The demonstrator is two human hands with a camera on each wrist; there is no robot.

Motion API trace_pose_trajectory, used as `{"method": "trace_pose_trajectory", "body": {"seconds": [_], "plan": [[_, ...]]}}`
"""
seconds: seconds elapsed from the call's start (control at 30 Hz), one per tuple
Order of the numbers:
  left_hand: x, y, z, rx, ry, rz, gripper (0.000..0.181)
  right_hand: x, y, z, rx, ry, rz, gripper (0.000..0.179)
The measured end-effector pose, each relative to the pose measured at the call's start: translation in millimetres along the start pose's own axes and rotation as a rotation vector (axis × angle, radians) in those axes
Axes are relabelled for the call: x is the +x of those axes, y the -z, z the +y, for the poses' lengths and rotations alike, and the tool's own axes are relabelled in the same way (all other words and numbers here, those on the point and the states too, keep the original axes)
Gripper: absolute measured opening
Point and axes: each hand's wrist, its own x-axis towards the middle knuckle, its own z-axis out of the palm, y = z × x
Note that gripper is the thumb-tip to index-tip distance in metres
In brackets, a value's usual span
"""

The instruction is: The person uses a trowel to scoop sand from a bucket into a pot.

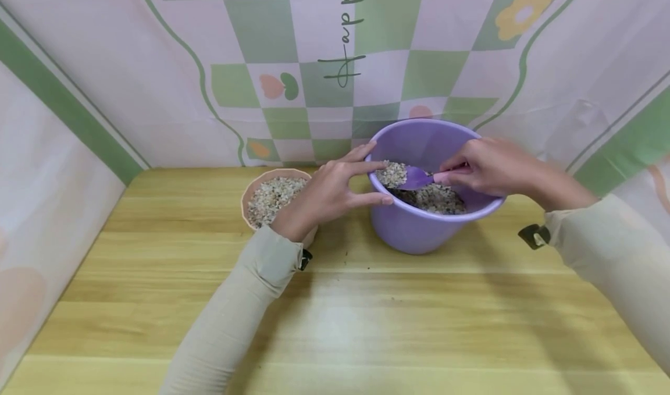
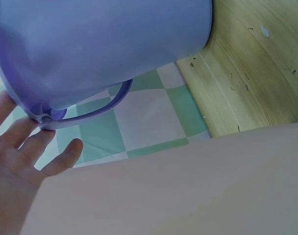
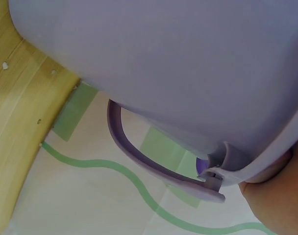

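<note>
A purple bucket (image 1: 413, 232) stands on the table with grey-white gravel (image 1: 442, 200) in it. My right hand (image 1: 487, 165) is over the bucket's right side and grips the pink handle of a small purple shovel (image 1: 417, 177). On the shovel's blade lies a heap of gravel (image 1: 391, 175), near the bucket's left rim. My left hand (image 1: 330, 188) touches that left rim with spread, fairly straight fingers. In the left wrist view, its fingers (image 2: 36, 145) lie by the rim and handle joint. The right wrist view hides the shovel behind the bucket wall (image 3: 178, 54).
A peach scalloped bowl (image 1: 245, 203) of pale gravel stands left of the bucket, partly behind my left forearm. The bucket's handle (image 3: 139, 154) hangs on its far side. Stray crumbs dot the wooden table (image 1: 335, 319). A checkered cloth (image 1: 324, 81) rises behind.
</note>
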Motion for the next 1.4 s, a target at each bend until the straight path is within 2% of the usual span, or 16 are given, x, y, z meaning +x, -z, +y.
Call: {"method": "trace_pose_trajectory", "body": {"seconds": [0.5,0.77,1.17,1.4], "plan": [[-0.2,0.8,1.2,0.004,0.009,-0.009,0.069,-5.0,5.5,-3.3,0.01,-0.016,0.036,0.012],[0.2,1.2,1.1,0.002,0.021,-0.023,0.071,-9.0,11.9,-5.5,0.024,-0.064,0.037,0.021],[0.2,3.1,1.2,0.011,0.026,-0.03,0.07,-19.0,15.8,-4.6,0.0,-0.074,0.104,0.023],[-0.2,3.4,1.6,0.05,0.022,-0.039,0.071,-25.2,18.8,-6.6,0.002,-0.066,0.133,0.022]]}}
